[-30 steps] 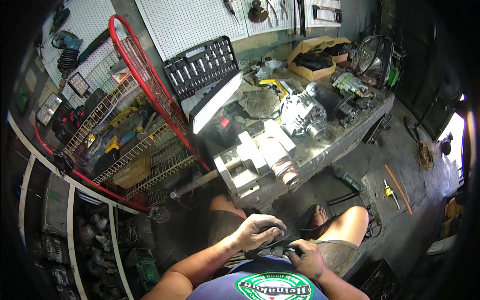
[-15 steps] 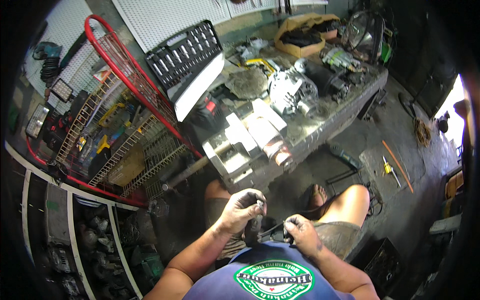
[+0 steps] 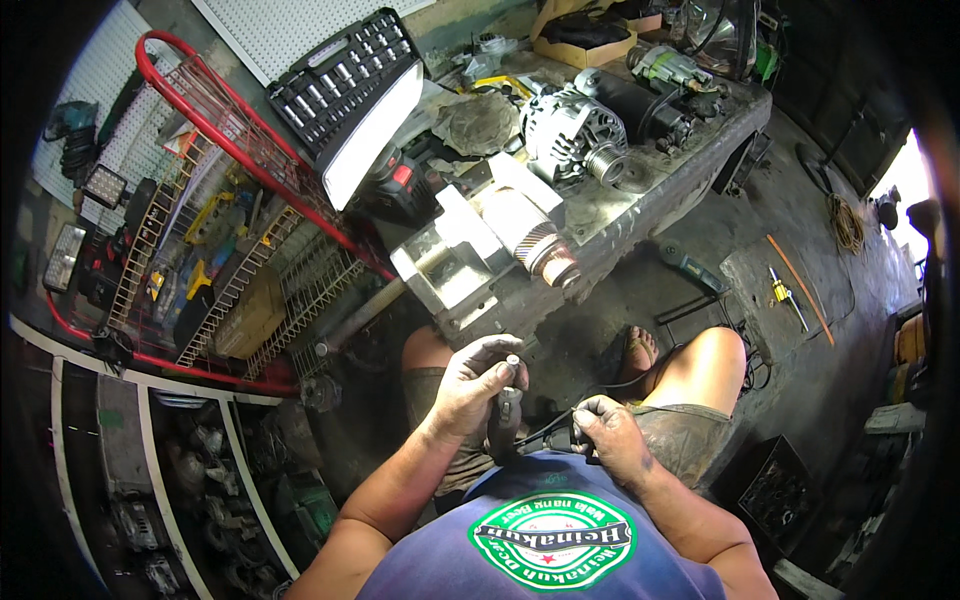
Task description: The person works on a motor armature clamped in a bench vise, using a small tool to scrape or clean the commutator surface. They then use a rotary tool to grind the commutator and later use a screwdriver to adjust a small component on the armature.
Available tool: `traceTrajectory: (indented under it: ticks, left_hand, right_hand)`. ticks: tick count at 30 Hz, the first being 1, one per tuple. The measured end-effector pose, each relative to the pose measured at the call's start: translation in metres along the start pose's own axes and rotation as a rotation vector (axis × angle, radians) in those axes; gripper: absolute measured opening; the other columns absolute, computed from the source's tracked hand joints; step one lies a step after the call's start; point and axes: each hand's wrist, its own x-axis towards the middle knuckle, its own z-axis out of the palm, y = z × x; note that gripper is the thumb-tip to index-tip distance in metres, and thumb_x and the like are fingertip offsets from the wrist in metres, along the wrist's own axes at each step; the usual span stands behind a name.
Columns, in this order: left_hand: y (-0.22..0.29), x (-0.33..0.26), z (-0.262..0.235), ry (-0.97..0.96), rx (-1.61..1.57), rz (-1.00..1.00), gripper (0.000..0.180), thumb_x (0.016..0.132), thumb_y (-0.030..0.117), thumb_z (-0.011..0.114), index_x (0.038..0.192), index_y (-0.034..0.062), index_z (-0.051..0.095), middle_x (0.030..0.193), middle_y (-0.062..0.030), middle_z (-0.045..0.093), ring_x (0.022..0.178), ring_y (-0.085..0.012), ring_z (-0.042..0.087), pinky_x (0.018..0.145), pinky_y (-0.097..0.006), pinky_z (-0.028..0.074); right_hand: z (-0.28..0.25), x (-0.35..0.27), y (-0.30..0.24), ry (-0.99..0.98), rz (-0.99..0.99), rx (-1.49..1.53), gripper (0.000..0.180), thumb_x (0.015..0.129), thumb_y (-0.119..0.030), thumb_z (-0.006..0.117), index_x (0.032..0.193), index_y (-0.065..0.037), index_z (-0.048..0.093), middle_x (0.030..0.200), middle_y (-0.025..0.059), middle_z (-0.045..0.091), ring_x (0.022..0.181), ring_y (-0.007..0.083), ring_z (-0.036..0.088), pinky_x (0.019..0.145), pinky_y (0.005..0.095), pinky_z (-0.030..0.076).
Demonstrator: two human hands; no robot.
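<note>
My left hand [image 3: 478,385] is closed, its thumb and fingers pinching a small pale cylindrical piece [image 3: 513,363]. Right beneath it stands a dark hand tool with a grey metal neck [image 3: 509,405], close to my shirt; whether my fingers also touch it I cannot tell. My right hand [image 3: 612,437] is closed at my waist around something dark, mostly hidden by the fingers. A dark cord [image 3: 552,428] runs between the hands. Ahead of them, a bench vise [image 3: 455,270] holds a motor armature [image 3: 530,238] with a copper-coloured end pointing toward me.
An alternator [image 3: 572,135] and other motor parts lie on the workbench [image 3: 650,215]. An open socket set case [image 3: 345,90] leans at the back left beside a red-framed wire rack [image 3: 215,110]. An angle grinder [image 3: 690,268] and a yellow-handled tool [image 3: 782,290] lie on the floor.
The view has shifted, so the bench sits slightly higher and left. Both hands stay closed near my waist, and the dark tool under the left hand shows more clearly.
</note>
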Motion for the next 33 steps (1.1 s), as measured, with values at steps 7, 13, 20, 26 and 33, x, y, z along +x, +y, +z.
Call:
traceTrajectory:
  ticks: [7, 13, 20, 26, 33]
  left_hand:
    - [-0.004, 0.01, -0.014, 0.042, -0.111, -0.005, 0.033, 0.103, 0.022, 0.076, 0.127, -0.0007, 0.07, 0.093, -0.013, 0.074, 0.088, -0.0243, 0.071, 0.085, -0.041, 0.057]
    - [0.0, 0.015, -0.024, 0.07, -0.245, -0.063, 0.036, 0.105, 0.025, 0.072, 0.131, -0.0001, 0.068, 0.092, -0.0119, 0.072, 0.087, -0.0253, 0.069, 0.089, -0.045, 0.056]
    - [0.004, 0.018, -0.029, 0.058, -0.217, -0.041, 0.031, 0.105, 0.028, 0.073, 0.124, 0.0041, 0.068, 0.09, -0.0067, 0.068, 0.088, -0.0234, 0.068, 0.088, -0.043, 0.056]
    - [0.001, 0.022, -0.035, 0.144, -0.341, -0.085, 0.028, 0.105, 0.025, 0.074, 0.122, 0.0035, 0.068, 0.09, -0.0072, 0.068, 0.085, -0.0223, 0.067, 0.084, -0.041, 0.057]
    - [-0.003, 0.024, -0.047, 0.179, -0.414, -0.109, 0.026, 0.106, 0.027, 0.073, 0.124, 0.0092, 0.07, 0.089, -0.0046, 0.068, 0.087, -0.0228, 0.066, 0.086, -0.041, 0.057]
  right_hand:
    - [-0.003, 0.0, 0.006, 0.0, 0.002, -0.009, 0.019, 0.109, -0.022, 0.068, 0.112, -0.003, 0.064, 0.088, 0.002, 0.064, 0.07, 0.0096, 0.061, 0.067, 0.0262, 0.054]
    - [-0.002, 0.0, 0.011, -0.002, -0.008, 0.034, 0.017, 0.11, -0.02, 0.067, 0.111, -0.003, 0.062, 0.09, 0.0027, 0.063, 0.072, 0.01, 0.059, 0.071, 0.0288, 0.057]
    - [0.0, -0.001, 0.011, 0.025, -0.006, 0.047, 0.023, 0.109, -0.025, 0.068, 0.109, -0.002, 0.066, 0.085, 0.0006, 0.065, 0.072, 0.0087, 0.06, 0.065, 0.0261, 0.05]
    - [0.001, -0.001, 0.006, 0.019, 0.019, 0.045, 0.021, 0.108, -0.024, 0.069, 0.11, -0.003, 0.065, 0.086, 0.001, 0.064, 0.071, 0.009, 0.06, 0.066, 0.0261, 0.051]
    - [0.0, 0.0, 0.006, 0.018, 0.009, 0.044, 0.024, 0.108, -0.026, 0.069, 0.109, -0.002, 0.066, 0.085, 0.0007, 0.065, 0.072, 0.0084, 0.06, 0.064, 0.0256, 0.049]
